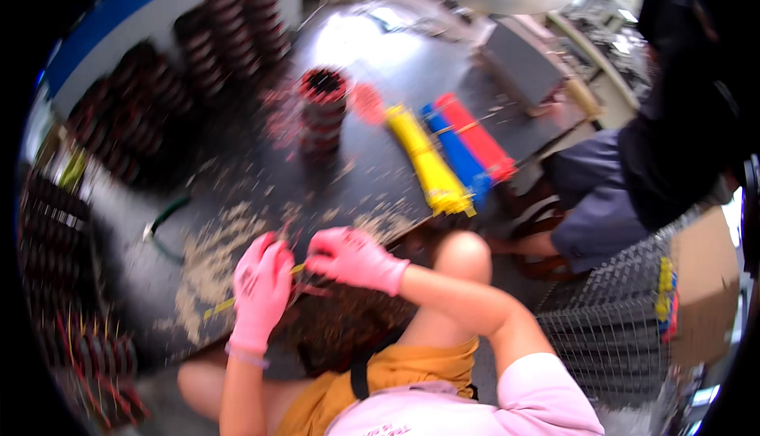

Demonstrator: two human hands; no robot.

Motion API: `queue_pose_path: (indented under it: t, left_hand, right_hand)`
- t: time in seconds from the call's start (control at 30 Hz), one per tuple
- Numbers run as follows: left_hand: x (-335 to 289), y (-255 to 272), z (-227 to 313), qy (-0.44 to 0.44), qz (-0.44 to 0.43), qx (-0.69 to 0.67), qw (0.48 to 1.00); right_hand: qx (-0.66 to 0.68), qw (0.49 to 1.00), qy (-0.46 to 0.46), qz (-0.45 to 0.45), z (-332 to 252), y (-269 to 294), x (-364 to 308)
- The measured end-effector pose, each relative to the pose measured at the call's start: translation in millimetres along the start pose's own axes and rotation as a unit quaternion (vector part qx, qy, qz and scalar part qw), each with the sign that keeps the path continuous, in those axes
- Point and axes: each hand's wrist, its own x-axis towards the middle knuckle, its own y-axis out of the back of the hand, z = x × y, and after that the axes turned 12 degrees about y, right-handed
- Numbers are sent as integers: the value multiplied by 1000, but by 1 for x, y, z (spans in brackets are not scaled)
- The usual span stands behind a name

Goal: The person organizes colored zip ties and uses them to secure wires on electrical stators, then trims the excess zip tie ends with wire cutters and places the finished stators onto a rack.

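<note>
Both my hands wear pink gloves and meet over the near edge of a dark worktable (380,198). My left hand (264,281) is closed, its fingers pinched round a thin yellow strip (220,308) that sticks out on its left side. The strip shows again in the gap between the hands. My right hand (348,258) is also closed, with its fingertips at the strip's right end. Thin reddish wires (291,226) poke up beside the fingers. A dark, reddish thing lies below the hands, largely covered and blurred.
A stack of stators (323,115) stands mid-table, with more stacks (229,32) at the far left. Yellow (427,159), blue (457,151) and red bundles (475,137) lie to its right. Green-handled cutters (166,214) lie left. A seated person (625,182) and wire basket (609,317) are right.
</note>
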Motion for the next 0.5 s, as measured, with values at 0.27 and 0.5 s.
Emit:
queue_pose_path:
  t: [0.27,0.5]
  left_hand:
    - [-12,-1,-20,-4,32,17,999]
    - [-16,0,-42,-102,69,-31,992]
  right_hand:
    - [-417,894,126,-106,-64,34,-10]
    - [-639,712,275,-98,-261,73,-78]
